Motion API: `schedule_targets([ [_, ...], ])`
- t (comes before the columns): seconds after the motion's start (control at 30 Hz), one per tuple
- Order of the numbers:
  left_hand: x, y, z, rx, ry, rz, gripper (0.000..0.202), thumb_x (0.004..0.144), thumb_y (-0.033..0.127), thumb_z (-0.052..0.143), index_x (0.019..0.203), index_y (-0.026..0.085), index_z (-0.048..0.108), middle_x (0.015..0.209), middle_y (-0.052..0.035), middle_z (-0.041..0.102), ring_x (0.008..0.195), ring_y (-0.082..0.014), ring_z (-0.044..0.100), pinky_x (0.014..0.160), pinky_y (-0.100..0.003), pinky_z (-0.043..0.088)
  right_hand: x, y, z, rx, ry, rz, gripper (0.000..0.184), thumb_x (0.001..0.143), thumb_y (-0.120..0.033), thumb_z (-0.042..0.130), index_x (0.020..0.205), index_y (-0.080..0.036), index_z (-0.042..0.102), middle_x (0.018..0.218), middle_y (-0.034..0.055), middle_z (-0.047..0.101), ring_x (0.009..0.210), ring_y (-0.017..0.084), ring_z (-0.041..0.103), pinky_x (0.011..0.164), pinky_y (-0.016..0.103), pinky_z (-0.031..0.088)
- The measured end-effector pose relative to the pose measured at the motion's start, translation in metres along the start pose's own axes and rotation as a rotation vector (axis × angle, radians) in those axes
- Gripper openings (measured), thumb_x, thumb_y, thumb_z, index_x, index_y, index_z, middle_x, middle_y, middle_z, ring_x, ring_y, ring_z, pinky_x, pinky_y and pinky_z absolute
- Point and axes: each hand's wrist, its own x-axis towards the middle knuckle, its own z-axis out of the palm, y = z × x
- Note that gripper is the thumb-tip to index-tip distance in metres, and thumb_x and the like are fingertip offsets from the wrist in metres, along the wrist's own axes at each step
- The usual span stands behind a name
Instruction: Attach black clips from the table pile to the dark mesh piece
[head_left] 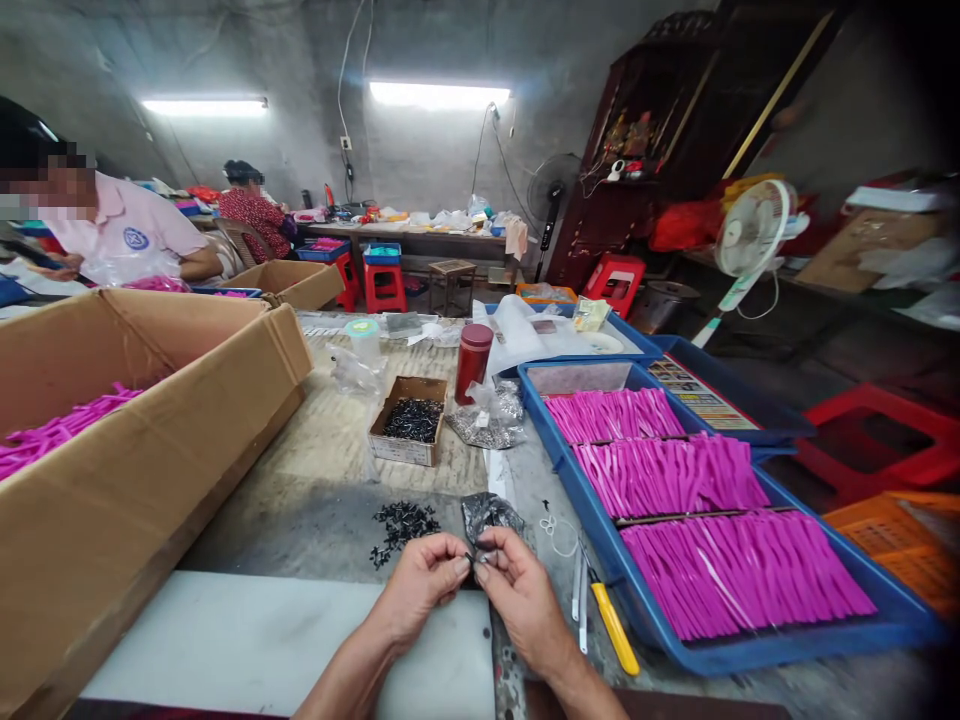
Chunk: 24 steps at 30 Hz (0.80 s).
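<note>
Small black part (470, 560) is pinched in left hand (431, 575), just beside right hand (519, 580) | right grip cannot be told | black pieces (403, 528) are heaped beyond left hand | pink strips (739, 570) are lined up in blue tray (750, 657)

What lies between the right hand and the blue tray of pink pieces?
The head view shows a yellow-handled tool, slim metal pieces and a looped white cord there.

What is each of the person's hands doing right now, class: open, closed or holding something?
Left hand: closed, pinching a small black piece.
Right hand: fingers curled close beside it; whether they grip anything cannot be told.
</note>
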Motion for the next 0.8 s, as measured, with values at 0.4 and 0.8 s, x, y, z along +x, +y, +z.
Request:
schedule_targets([
  [0.4, -0.003, 0.010, -0.004, 0.415, -0.037, 0.200, 0.018, 0.066, 0.028, 0.055, 0.059, 0.012, 0.056, 0.060, 0.0014, 0.048, 0.061, -0.0109, 0.041, 0.060, -0.020, 0.032, 0.002, -0.002, -0.005, 0.181, -0.138, 0.110, 0.024, 0.066, -0.018, 0.053, 0.088, -0.020, 0.043, 0.060, -0.0067, 0.042, 0.055, 0.008, 0.040, 0.051, 0.019, 0.029],
  [0.8, -0.003, 0.007, -0.005, 0.383, 0.004, 0.182, 0.019, 0.066, 0.030, 0.055, 0.060, 0.012, 0.056, 0.059, 0.0017, 0.048, 0.059, -0.0099, 0.041, 0.058, -0.020, 0.033, 0.006, 0.001, -0.003, 0.227, -0.109, 0.162, 0.033, 0.064, -0.022, 0.057, 0.091, -0.019, 0.039, 0.060, -0.0067, 0.045, 0.053, 0.008, 0.042, 0.051, 0.019, 0.031],
])
